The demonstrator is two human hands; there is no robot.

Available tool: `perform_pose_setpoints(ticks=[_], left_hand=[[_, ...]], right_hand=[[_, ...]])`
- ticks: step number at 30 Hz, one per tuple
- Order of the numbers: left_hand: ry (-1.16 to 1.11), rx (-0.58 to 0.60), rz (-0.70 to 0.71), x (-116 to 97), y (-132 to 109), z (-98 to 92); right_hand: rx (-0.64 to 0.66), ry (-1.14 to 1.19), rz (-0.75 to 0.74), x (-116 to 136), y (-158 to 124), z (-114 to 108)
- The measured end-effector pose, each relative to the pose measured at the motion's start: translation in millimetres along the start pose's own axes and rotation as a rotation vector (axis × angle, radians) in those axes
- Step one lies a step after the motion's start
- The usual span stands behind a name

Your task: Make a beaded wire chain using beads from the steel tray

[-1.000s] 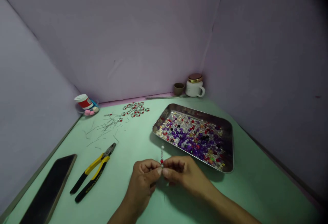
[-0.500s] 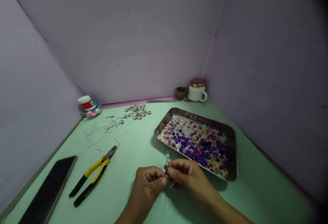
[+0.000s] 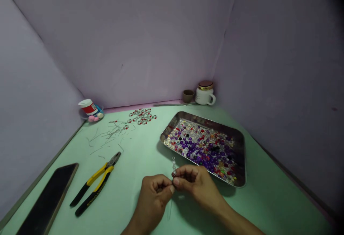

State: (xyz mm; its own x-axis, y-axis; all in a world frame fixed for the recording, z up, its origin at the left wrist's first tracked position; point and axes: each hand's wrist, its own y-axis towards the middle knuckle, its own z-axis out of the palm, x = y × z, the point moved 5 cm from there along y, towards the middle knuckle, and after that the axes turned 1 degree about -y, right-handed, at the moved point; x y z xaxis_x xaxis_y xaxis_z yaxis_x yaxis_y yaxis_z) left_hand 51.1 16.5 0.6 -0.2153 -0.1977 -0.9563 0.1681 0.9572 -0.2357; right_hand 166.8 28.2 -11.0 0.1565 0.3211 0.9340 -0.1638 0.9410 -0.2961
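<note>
Between my two hands stands a thin wire threaded with clear beads (image 3: 174,167), a small loop at its top. My left hand (image 3: 154,199) pinches it low down, and the bare wire end hangs below the fingertips. Just above, my right hand (image 3: 197,183) closes thumb and finger round the beads, so the red one is mostly covered. Right behind the hands is a metal tray (image 3: 243,156) of loose purple, clear, red and black beads. To the left lie pliers (image 3: 98,183) with yellow and black handles, jaws pointing away.
Finished-looking red and clear bead rings (image 3: 142,116) lie at the back, beside scattered wire pieces (image 3: 110,134). A dark phone-like slab (image 3: 49,199) rests front left. At the back stand a white lidded mug (image 3: 204,95), a brown cup (image 3: 188,96) and a bowl holding a tub (image 3: 88,107).
My right fingers have shifted over the red bead, which showed plainly before. A short wire end near them is now out of sight. The whole view has shifted slightly.
</note>
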Motion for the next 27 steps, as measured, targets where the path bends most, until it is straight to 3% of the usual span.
perform_pose_setpoints(ticks=[6, 16, 27], left_hand=[[0.021, 0.056, -0.01, 1, -2, 4.5], [-0.187, 0.069, -0.046, 17, -4, 10.5], [-0.46, -0.067, -0.153, 21, 3, -0.8]], right_hand=[[0.07, 0.055, -0.017, 0, 4, -5], [-0.051, 0.232, -0.021, -1, 1, -4], [0.065, 0.045, 0.087, -2, -4, 5]])
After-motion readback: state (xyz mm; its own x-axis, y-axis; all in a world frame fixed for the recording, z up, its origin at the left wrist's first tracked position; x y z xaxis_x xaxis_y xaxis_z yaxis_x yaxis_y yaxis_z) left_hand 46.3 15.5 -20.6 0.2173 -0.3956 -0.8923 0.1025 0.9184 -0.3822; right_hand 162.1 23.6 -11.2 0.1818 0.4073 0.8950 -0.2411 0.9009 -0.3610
